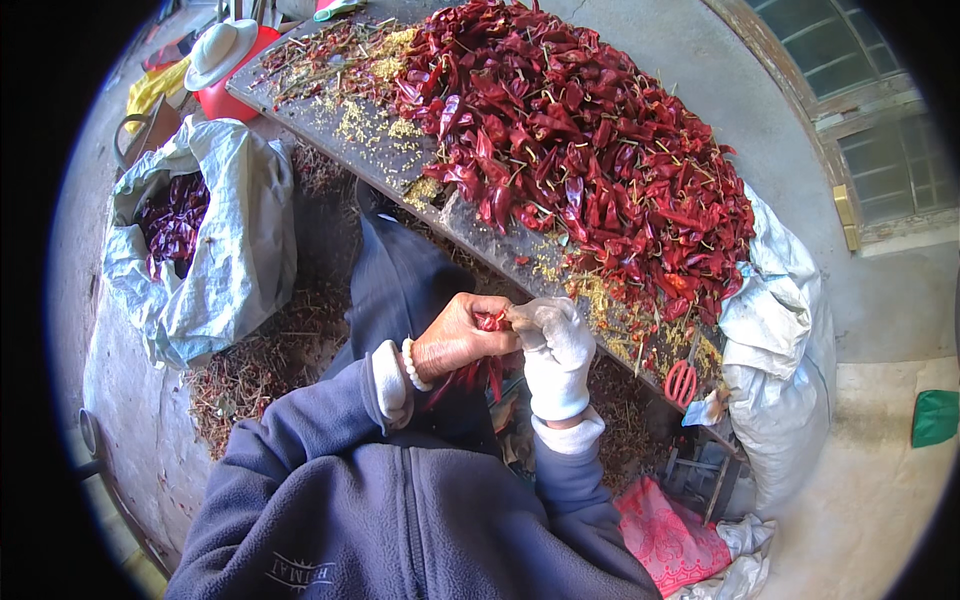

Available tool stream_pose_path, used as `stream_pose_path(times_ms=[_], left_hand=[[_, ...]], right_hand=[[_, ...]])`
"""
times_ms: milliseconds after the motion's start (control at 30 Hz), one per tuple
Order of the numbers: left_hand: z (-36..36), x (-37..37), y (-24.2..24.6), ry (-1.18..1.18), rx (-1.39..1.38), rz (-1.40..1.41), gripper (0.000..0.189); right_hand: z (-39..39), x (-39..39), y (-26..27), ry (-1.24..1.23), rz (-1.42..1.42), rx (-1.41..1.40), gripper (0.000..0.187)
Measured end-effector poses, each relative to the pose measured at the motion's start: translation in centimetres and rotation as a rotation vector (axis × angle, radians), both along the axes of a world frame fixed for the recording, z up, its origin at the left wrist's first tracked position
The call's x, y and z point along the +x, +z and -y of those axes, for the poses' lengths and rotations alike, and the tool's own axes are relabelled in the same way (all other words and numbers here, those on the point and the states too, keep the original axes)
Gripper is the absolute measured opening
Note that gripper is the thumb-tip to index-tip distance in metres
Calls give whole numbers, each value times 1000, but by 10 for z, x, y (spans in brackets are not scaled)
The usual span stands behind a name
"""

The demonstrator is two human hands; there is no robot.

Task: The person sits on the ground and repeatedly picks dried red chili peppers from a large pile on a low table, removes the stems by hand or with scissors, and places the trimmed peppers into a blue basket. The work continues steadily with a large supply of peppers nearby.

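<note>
My left hand (466,341), bare and with a beaded bracelet (411,364) at the wrist, grips several dried red chili peppers (492,321). Their lower ends hang below the palm over my lap. My right hand (553,334) wears a white knit glove with brown-stained fingertips. Its thumb and fingers pinch together at the stem end of the peppers, right beside my left thumb; the stem itself is mostly hidden. Beyond my hands, a large heap of dried red chili peppers (570,135) covers much of a low grey table (480,225), with loose yellow seeds (375,124) along its near edge.
An open white woven sack (247,225) holding dark red peppers stands at left. Stems and debris (240,386) litter the floor. At right are red-handled scissors (681,382), a full white sack (780,390) and a pink patterned cloth (667,536). A pale hat (221,52) rests on a red container (232,97).
</note>
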State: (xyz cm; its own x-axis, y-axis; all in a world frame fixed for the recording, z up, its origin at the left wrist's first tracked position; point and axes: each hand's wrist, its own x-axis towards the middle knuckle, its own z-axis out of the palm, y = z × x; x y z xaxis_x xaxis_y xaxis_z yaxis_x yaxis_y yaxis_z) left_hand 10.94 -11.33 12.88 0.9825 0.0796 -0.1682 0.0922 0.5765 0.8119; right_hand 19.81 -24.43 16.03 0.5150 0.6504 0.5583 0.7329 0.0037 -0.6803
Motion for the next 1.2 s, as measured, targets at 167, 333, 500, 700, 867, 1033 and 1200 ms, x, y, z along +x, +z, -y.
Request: stream_pose_path(times_ms=[167,333,500,700,867,1033,1200], left_hand=[[1,0,-11,121,515,176,11],[5,-1,-18,262,877,390,15],[6,1,-14,220,826,464,14],[-6,-3,2,3,-58,71,13],[-8,1,-3,-42,-411,59,16],[-11,0,-7,-44,-342,70,15],[-15,-2,-6,20,-168,74,16]], right_hand=[[0,-9,-13,-77,-398,40,20],[0,-14,-20,-108,-848,146,34],[22,37,-36,317,-1372,679,39],[65,47,-79,-175,-373,-512,13],[48,69,-74,-271,-148,-788,10],[-34,111,-82,-389,210,-616,12],[-91,135,-100,-536,596,-818,14]])
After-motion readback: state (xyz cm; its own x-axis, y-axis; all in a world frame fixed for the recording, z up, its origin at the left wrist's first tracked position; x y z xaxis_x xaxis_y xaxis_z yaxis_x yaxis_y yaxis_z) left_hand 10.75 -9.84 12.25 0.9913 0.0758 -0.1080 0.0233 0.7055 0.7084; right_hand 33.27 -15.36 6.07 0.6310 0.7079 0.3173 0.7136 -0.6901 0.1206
